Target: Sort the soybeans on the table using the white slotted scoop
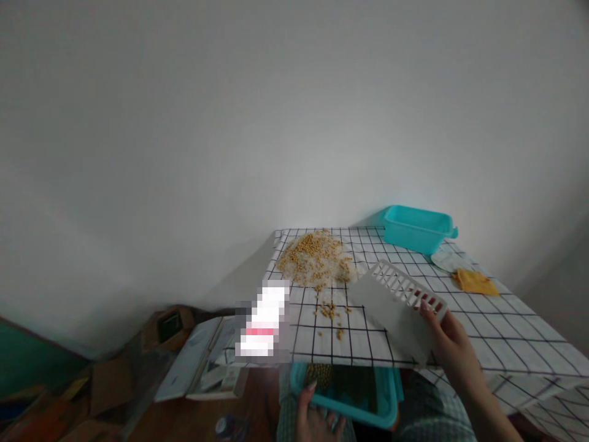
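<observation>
My right hand [448, 337] grips a white plastic panel [386, 301] by its slotted end, holding it tilted at the table's near side. At the table's near edge, my left hand [317, 420] has its thumb over the rim of a teal plastic tub [340, 408], which sits low over my lap. Yellow beans [319, 376] lie in the tub's left end; the rest of its inside is dark. A heap of soybeans mixed with white grains [313, 255] spreads across the far left of the table, and loose beans [329, 310] are scattered in front of it.
A second teal tub [416, 228] stands at the back right of the checked tablecloth [488, 337], with a yellow cloth [476, 282] nearby. A blurred-out patch covers the table's left edge. Boxes [168, 328] and a bottle [227, 426] are on the floor at left.
</observation>
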The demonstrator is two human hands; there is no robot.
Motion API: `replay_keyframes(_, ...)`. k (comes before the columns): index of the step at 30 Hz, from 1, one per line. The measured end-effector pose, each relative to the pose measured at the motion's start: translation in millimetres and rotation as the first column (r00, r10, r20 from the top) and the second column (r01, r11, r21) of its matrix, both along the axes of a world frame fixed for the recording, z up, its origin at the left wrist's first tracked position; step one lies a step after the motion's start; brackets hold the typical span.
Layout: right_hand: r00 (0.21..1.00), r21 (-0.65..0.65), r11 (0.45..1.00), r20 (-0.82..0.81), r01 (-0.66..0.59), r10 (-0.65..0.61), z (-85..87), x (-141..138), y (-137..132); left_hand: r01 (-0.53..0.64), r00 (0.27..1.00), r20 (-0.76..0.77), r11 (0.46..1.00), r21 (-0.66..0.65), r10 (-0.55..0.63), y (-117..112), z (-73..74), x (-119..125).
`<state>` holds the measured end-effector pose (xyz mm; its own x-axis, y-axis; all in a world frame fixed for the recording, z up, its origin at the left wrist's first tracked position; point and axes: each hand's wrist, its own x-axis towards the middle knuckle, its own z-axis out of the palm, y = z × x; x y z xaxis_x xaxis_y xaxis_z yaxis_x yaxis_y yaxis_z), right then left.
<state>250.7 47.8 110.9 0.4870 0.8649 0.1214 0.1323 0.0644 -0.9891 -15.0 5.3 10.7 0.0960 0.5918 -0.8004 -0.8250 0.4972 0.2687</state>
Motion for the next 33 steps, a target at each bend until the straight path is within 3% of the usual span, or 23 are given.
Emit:
replay_keyframes(6, 0.999, -0.047, 0.998, -0.044, -0.032, 0.030, -8.8, -13, -12, -0.004, 1.000, 0.008, 0.999, -0.044, 0.004, -1, 0.4, -2)
replay_keyframes(14, 0.995, -0.107, 0.989, -0.015, -0.103, 0.102, -13.7, -16, -17, 0.001, 1.000, 0.007, 0.999, -0.033, -0.001, -2, -9.6, -4)
replay_keyframes(21, 0.983, -0.077, 0.980, -0.038, -0.181, 0.179, -15.0, -26, -20, 0.012, 1.000, 0.022, 1.000, -0.027, -0.011, -1, -12.1, -5)
replay_keyframes(25, 0.977, -0.062, 0.976, 0.001, -0.211, 0.211, -7.1, -18, -6, 0.011, 1.000, 0.022, 0.999, -0.034, -0.010, -1, -11.7, -5)
replay_keyframes(29, 0.966, 0.039, 0.966, 0.049, -0.254, 0.252, 7.0, -8, 26, 0.016, 1.000, 0.014, 1.000, -0.011, -0.016, 0, -14.5, -7)
replay_keyframes(33, 0.939, 0.035, 0.939, 0.028, -0.343, 0.343, 17.8, -9, 58, 0.003, 1.000, 0.028, 1.000, -0.026, -0.002, 1, -13.9, -8)
